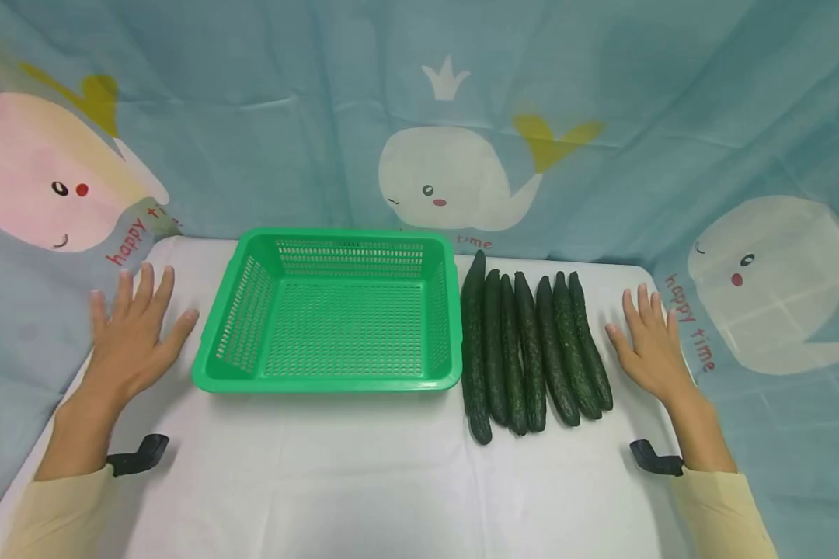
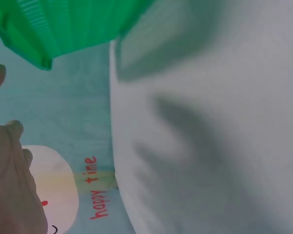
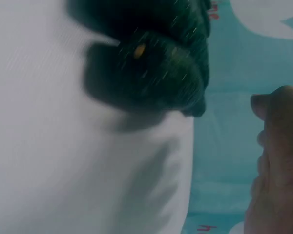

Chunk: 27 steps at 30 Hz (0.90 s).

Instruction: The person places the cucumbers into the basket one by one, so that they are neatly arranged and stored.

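Note:
To the left of a green plastic basket (image 1: 328, 386), my left hand (image 1: 131, 334) is held with fingers spread and straight, holding nothing. Its shadow on the cloth in the left wrist view shows it raised off the table. Several dark green cucumbers (image 1: 527, 353) lie side by side against the basket's right side, their lengths running front to back. Right of them, my right hand (image 1: 649, 345) is also spread, gripping nothing and apart from the nearest cucumber (image 3: 161, 73). In the left wrist view the basket (image 2: 88, 24) shows only in part.
A white cloth (image 1: 370, 481) covers the table. Blue curtains (image 1: 252, 140) printed with whales hang behind and at both sides. Each wrist carries a small black camera mount, one at the left wrist (image 1: 140, 456) and one at the right wrist (image 1: 656, 460).

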{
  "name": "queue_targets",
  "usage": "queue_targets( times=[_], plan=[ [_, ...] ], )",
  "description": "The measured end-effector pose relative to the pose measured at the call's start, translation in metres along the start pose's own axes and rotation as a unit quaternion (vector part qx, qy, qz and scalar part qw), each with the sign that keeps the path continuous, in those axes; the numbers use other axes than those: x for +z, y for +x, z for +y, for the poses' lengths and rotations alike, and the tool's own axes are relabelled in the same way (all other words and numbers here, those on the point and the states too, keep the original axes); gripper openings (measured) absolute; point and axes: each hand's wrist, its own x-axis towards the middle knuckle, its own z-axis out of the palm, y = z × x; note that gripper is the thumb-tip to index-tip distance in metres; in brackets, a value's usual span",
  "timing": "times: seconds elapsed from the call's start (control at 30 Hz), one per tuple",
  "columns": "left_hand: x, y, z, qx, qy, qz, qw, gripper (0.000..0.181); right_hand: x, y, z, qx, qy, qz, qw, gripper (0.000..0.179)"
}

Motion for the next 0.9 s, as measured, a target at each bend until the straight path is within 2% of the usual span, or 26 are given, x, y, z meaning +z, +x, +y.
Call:
queue_targets(
  times=[0.13,0.23,0.33,0.53,0.63,0.73,0.83,0.9],
  plan=[
    [-0.002,0.003,0.004,0.006,-0.045,0.025,0.9987,0.079,0.001,-0.001,-0.009,0.008,0.026,-0.005,0.9996,0.076],
    [-0.001,0.004,0.011,0.013,-0.082,0.033,0.996,0.076,0.001,-0.001,-0.015,0.008,0.037,-0.007,0.9993,0.078],
    [0.002,0.007,0.019,0.02,-0.118,0.023,0.9926,0.074,0.001,-0.001,-0.02,0.005,0.041,-0.003,0.9991,0.083],
    [0.006,0.01,0.029,0.021,-0.177,0.001,0.9839,0.071,0.003,-0.001,-0.037,0.006,0.083,0.011,0.9965,0.086],
    [0.01,0.011,0.032,0.02,-0.215,-0.006,0.9763,0.069,0.003,-0.003,-0.049,0.012,0.101,0.022,0.9946,0.084],
    [0.013,0.01,0.035,0.002,-0.257,-0.027,0.9661,0.069,0.001,-0.005,-0.06,0.017,0.11,0.024,0.9935,0.082],
    [0.018,0.01,0.036,-0.009,-0.293,-0.045,0.955,0.07,0.0,-0.004,-0.067,0.027,0.114,0.006,0.993,0.079],
    [0.021,0.011,0.037,-0.003,-0.312,-0.05,0.9487,0.069,0.0,-0.005,-0.068,0.035,0.123,-0.007,0.9917,0.077]
  ],
)
